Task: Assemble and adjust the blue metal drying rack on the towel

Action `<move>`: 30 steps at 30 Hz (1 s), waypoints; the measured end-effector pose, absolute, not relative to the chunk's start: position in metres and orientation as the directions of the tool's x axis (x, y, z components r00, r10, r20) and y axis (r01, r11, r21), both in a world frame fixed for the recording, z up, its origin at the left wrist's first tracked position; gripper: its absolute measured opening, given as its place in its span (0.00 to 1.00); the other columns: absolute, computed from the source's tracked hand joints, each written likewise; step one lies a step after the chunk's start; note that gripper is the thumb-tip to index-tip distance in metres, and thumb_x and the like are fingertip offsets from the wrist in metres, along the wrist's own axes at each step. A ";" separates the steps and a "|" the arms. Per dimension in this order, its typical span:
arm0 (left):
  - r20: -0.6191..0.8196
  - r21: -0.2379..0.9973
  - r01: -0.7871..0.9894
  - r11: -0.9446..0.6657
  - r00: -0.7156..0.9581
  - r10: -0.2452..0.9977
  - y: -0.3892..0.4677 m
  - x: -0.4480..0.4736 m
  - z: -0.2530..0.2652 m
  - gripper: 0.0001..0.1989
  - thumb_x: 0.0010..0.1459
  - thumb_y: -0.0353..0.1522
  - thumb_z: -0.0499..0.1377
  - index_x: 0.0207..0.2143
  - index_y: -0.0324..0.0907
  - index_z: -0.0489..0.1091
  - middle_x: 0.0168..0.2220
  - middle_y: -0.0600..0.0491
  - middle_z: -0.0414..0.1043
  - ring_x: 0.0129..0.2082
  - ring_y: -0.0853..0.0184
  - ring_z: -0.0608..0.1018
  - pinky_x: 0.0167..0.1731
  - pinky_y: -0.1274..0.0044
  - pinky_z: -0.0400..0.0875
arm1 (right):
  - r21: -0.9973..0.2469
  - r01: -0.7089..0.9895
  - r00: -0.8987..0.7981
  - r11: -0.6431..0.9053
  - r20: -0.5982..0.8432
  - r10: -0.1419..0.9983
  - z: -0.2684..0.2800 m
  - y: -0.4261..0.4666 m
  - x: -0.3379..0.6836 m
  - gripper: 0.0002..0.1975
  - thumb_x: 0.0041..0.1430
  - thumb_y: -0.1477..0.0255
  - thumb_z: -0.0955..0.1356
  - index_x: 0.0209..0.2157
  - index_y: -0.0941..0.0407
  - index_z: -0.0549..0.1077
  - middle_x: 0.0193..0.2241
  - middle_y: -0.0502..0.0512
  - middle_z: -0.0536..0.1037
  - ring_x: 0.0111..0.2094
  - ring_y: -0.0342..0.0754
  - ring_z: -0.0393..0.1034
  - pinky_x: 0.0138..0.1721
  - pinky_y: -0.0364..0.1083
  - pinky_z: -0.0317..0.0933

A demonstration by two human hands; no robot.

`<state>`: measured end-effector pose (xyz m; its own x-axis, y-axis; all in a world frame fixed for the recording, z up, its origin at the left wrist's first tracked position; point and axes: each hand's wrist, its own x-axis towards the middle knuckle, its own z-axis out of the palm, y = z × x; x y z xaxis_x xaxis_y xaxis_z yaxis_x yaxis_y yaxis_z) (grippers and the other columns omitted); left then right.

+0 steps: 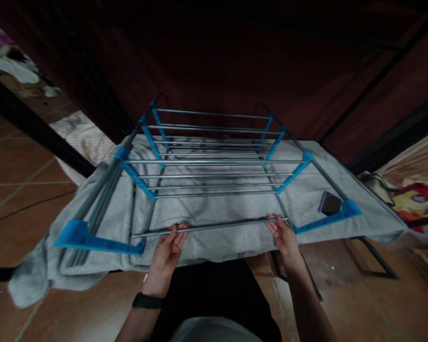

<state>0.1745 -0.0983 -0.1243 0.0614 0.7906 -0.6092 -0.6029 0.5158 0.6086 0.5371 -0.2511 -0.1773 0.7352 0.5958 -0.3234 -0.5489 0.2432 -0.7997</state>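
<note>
A grey metal rod (224,225) lies crosswise between my hands, low over the cloth. My left hand (169,247) pinches it near its left part, whose end stays free, a little apart from the blue bracket (96,242) on the left. At the other end my right hand (283,237) has its fingers closed around the rod, close to the inner tip of the right blue bracket (328,218). Beyond them stands a partly built rack (214,162) of grey tubes, with blue brackets holding several crossbars on each side.
Grey cloth (214,247) covers the low table under the rack. A phone (330,204) lies on it inside the right frame. Several loose tubes (102,209) rest at the left. A dark red panel (214,61) rises behind. A red and yellow package (419,204) is at far right.
</note>
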 end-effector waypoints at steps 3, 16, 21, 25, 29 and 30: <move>-0.616 0.607 -0.586 0.537 0.080 0.784 -0.099 0.180 -0.127 0.10 0.60 0.19 0.58 0.29 0.37 0.75 0.32 0.48 0.83 0.37 0.64 0.86 0.44 0.72 0.82 | -0.791 -0.562 0.719 0.242 -0.323 0.615 -0.173 -0.247 0.528 0.15 0.45 0.68 0.80 0.34 0.53 0.76 0.34 0.51 0.83 0.40 0.48 0.80 0.47 0.48 0.76; -0.640 0.606 -0.527 0.596 0.121 0.759 -0.102 0.199 -0.123 0.13 0.62 0.19 0.55 0.29 0.38 0.75 0.33 0.48 0.83 0.39 0.66 0.85 0.46 0.72 0.82 | -0.705 -0.652 0.669 0.280 -0.362 0.649 -0.172 -0.235 0.497 0.16 0.46 0.69 0.80 0.27 0.53 0.71 0.34 0.51 0.83 0.35 0.47 0.79 0.42 0.48 0.76; -0.644 0.591 -0.511 0.625 0.167 0.746 -0.108 0.212 -0.125 0.12 0.60 0.18 0.56 0.29 0.38 0.76 0.34 0.47 0.83 0.38 0.64 0.85 0.44 0.71 0.82 | -0.692 -0.674 0.639 0.258 -0.371 0.674 -0.169 -0.228 0.482 0.15 0.46 0.67 0.81 0.29 0.53 0.73 0.32 0.50 0.83 0.35 0.46 0.79 0.44 0.49 0.75; -0.644 0.588 -0.504 0.633 0.182 0.743 -0.112 0.220 -0.123 0.12 0.60 0.18 0.56 0.29 0.38 0.76 0.33 0.48 0.83 0.36 0.65 0.86 0.43 0.72 0.83 | -0.687 -0.681 0.630 0.255 -0.372 0.681 -0.168 -0.226 0.475 0.15 0.45 0.67 0.80 0.30 0.53 0.73 0.32 0.50 0.83 0.35 0.47 0.79 0.45 0.49 0.74; -0.649 0.586 -0.496 0.641 0.186 0.738 -0.112 0.222 -0.124 0.12 0.60 0.18 0.57 0.29 0.38 0.75 0.32 0.49 0.83 0.36 0.65 0.85 0.44 0.71 0.83 | -0.683 -0.684 0.624 0.254 -0.368 0.689 -0.166 -0.226 0.473 0.13 0.47 0.67 0.79 0.31 0.53 0.74 0.31 0.50 0.83 0.36 0.48 0.79 0.45 0.49 0.74; -0.646 0.584 -0.503 0.637 0.187 0.740 -0.112 0.222 -0.125 0.12 0.60 0.17 0.57 0.29 0.38 0.75 0.32 0.49 0.83 0.36 0.65 0.85 0.44 0.71 0.83 | -0.684 -0.683 0.625 0.256 -0.367 0.689 -0.165 -0.227 0.474 0.13 0.47 0.68 0.79 0.31 0.53 0.75 0.31 0.50 0.83 0.36 0.48 0.79 0.45 0.49 0.74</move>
